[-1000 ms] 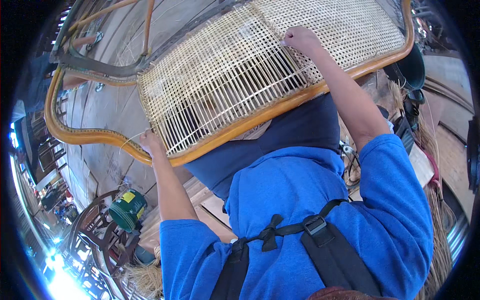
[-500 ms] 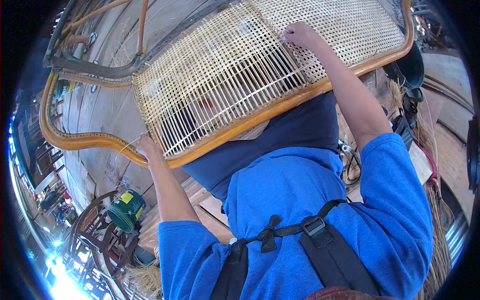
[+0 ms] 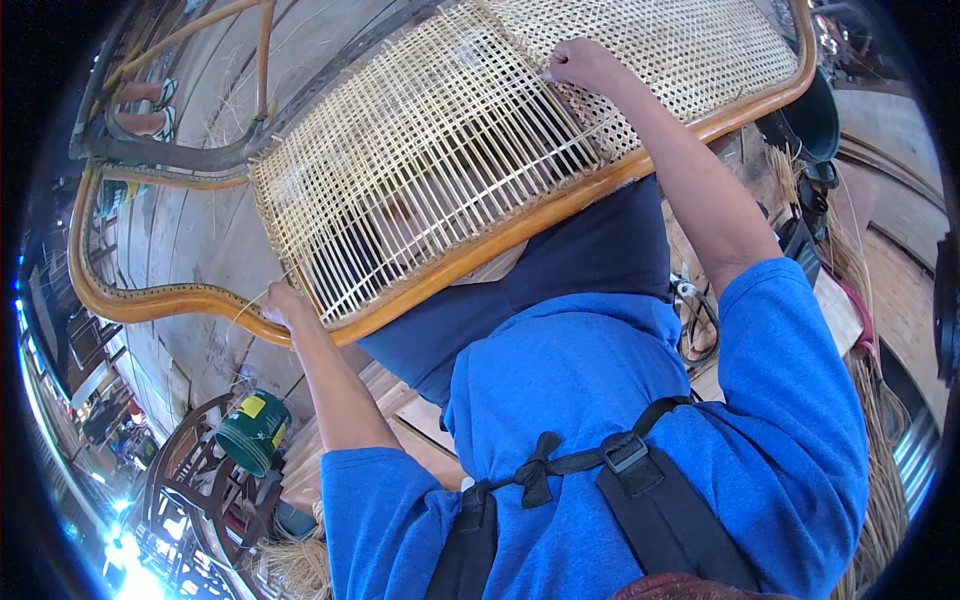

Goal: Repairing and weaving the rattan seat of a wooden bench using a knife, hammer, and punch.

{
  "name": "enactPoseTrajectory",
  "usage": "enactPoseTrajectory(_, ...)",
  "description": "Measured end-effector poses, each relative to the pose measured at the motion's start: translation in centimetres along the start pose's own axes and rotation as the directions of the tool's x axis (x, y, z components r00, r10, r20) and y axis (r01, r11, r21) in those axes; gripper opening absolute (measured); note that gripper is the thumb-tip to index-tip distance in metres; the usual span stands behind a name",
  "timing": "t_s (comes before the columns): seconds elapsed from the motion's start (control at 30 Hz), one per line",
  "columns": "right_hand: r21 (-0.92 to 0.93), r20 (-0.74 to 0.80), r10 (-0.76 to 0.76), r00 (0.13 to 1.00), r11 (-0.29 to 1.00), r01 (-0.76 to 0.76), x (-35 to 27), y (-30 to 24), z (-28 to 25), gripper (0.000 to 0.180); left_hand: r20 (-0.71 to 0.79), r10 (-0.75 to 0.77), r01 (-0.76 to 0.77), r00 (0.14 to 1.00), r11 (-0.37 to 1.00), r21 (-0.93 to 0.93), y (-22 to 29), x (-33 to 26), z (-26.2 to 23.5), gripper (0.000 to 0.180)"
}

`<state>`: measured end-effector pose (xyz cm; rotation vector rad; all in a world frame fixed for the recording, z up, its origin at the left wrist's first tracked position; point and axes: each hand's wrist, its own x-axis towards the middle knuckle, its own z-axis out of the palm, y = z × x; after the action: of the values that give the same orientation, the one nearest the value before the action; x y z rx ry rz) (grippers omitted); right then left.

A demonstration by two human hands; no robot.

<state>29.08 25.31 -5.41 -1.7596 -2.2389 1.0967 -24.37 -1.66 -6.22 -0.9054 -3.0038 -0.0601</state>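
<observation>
Both hands work on a woven cane panel (image 3: 450, 160) set in a curved wooden chair frame (image 3: 560, 205) that lies tilted across the person's lap, filling the upper middle of the view. At about one o'clock the right hand (image 3: 585, 68) rests on the weave with its fingers curled shut, pinching at a cane strand where the open, coarse weave meets the finer, finished mesh. At about nine o'clock the left hand (image 3: 283, 303) is closed around the lower left corner of the frame, with a thin loose strand (image 3: 248, 306) running out from its fingers; whether it pinches that strand or only the rim cannot be told. Compared with the frame half a second ago, the right hand sits a little lower and further toward the frame's near rail, the left hand stays at the same corner, and the panel lies at nearly the same slant. Below the frame a dark blue apron (image 3: 560, 290) covers the lap. A green can with a yellow label (image 3: 252, 432) stands at seven o'clock beside dark chair frames (image 3: 185, 480). Bundles of loose cane (image 3: 880, 440) lie at four o'clock, and a dark bucket (image 3: 815, 120) sits at two o'clock, just beyond the frame's far rail.
</observation>
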Motion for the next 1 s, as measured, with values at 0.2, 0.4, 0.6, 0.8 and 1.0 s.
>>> enactPoseTrajectory(0.2,-0.189,-0.028,0.003,1.0,0.982,-0.008,0.0,-1.5,-0.2,0.035,0.146,-0.396,0.323,0.907,0.429,-0.843,0.6,0.2,0.7,0.024)
enactPoseTrajectory(0.4,0.63,-0.143,0.096,0.985,0.776,0.015,-8.7,-2.3,-7.4,0.022,0.168,-0.302,0.299,0.938,0.465,-0.833,1.6,-0.7,-1.2,0.028)
enactPoseTrajectory(0.6,0.635,-0.245,0.357,0.901,0.762,-0.129,-27.5,6.6,-9.7,0.02,0.705,-0.126,0.697,0.698,0.347,-0.628,3.5,-1.3,-3.5,0.054)
enactPoseTrajectory(0.8,0.491,0.038,0.643,0.765,0.655,-0.574,-34.3,9.1,0.4,0.021,0.686,0.07,0.523,0.724,0.592,-0.613,3.9,-2.0,-3.6,0.051)
enactPoseTrajectory(1.0,0.365,-0.267,0.564,0.782,0.81,-0.459,-36.1,9.4,4.4,0.022,0.6,0.117,0.278,0.791,0.806,-0.523,0.7,-0.2,-2.1,0.055)
